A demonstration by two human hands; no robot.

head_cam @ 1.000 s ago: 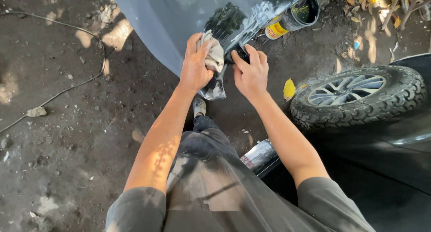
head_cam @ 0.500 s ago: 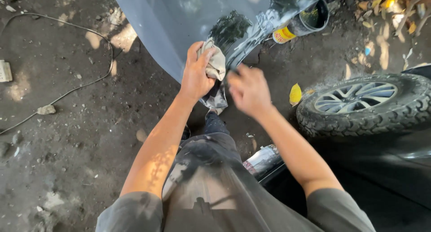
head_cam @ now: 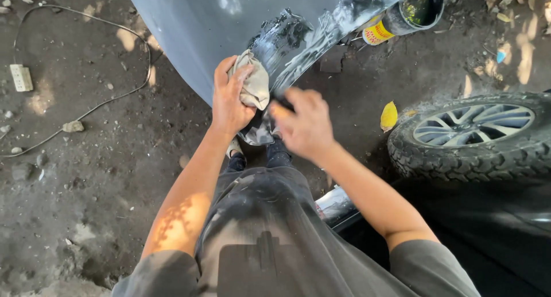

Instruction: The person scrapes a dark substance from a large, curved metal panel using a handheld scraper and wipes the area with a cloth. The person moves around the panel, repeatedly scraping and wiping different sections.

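A large grey car body panel [head_cam: 195, 27] lies tilted on the dirt ground in front of me. My left hand [head_cam: 225, 107] grips a crumpled beige rag [head_cam: 253, 85] at the panel's lower edge. A wet, dark, glossy patch [head_cam: 287, 38] on the panel sits just above the rag. My right hand [head_cam: 307, 124] is motion-blurred beside the left, over the panel's lower tip. Its fingers are curled, with something small and dark at the fingertips that I cannot make out. My dark trousers and shoes show below the hands.
A car wheel with a knobbly tyre [head_cam: 470, 142] is at the right, on a black vehicle. A black bucket [head_cam: 419, 10] and a yellow can [head_cam: 376, 33] stand at the top. A power strip [head_cam: 22, 77] and its cable [head_cam: 115, 96] lie on the left. A yellow leaf [head_cam: 388, 116] lies near the tyre.
My right hand has slid down and away from the panel's wet patch and is now blurred. My left hand keeps hold of the rag at the same edge.
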